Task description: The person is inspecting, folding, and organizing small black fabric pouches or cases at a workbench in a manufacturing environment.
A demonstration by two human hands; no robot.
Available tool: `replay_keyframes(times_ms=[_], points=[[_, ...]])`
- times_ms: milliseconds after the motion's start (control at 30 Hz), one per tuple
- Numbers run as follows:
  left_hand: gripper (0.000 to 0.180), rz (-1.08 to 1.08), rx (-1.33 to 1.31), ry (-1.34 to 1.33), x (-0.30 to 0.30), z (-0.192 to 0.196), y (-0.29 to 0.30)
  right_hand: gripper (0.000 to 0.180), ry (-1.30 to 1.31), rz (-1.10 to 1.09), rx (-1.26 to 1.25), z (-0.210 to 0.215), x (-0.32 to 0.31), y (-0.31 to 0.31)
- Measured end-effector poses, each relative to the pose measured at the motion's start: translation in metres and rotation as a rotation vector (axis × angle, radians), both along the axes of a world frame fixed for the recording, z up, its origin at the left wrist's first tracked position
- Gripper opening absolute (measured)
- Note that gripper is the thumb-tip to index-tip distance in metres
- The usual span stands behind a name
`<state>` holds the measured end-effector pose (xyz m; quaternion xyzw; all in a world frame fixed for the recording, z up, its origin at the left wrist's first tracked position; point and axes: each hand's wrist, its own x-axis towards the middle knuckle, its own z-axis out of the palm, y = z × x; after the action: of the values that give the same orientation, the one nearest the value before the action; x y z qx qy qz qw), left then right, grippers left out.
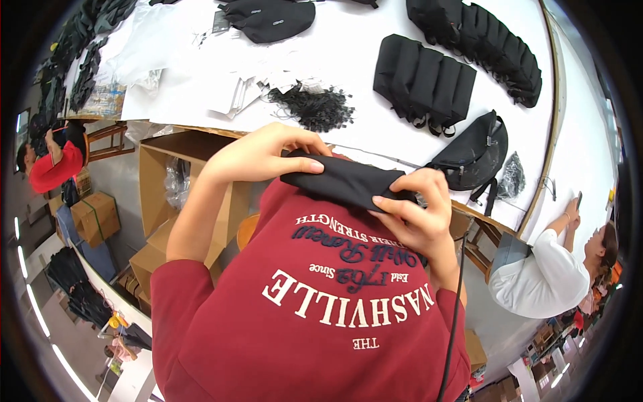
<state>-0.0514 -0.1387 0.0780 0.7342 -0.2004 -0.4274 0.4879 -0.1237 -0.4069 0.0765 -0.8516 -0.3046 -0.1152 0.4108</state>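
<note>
Between my two hands, close to my chest, is a black fabric bag (351, 179), folded into a long narrow shape. My left hand (281, 153) grips its left end, thumb along the near face and fingers behind. My right hand (422, 204) pinches the right end, thumb on the lower edge and fingers curled over it. The hidden fingers and the bag's underside cannot be seen. Just past my right hand, a black waist bag (472, 154) with a zip and strap lies on the white table (375, 144). A crumpled clear plastic bag (512, 177) is beside it.
Black folded bags stand in rows (425, 84) at the far right. A heap of black straps (311, 106) and white paper tags (238, 97) lie ahead. An open cardboard box (157, 181) stands below the table's left edge. A person in white (542, 278) sits at the right.
</note>
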Motion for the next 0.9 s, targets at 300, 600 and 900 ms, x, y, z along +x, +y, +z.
replay_keyframes(times_ms=[300, 600, 900], points=[[0.02, 0.041, -0.004, -0.27, -0.02, 0.004, -0.007, 0.033, 0.459, -0.169, 0.103, -0.003, 0.011, 0.004], [0.016, 0.205, 0.14, -0.009, -0.028, 0.007, -0.007, 0.013, 0.785, -0.118, 0.114, -0.006, -0.003, -0.008], [0.016, 0.226, 0.131, -0.083, -0.026, 0.011, -0.003, 0.012, 0.789, -0.121, 0.177, -0.012, -0.003, -0.01]])
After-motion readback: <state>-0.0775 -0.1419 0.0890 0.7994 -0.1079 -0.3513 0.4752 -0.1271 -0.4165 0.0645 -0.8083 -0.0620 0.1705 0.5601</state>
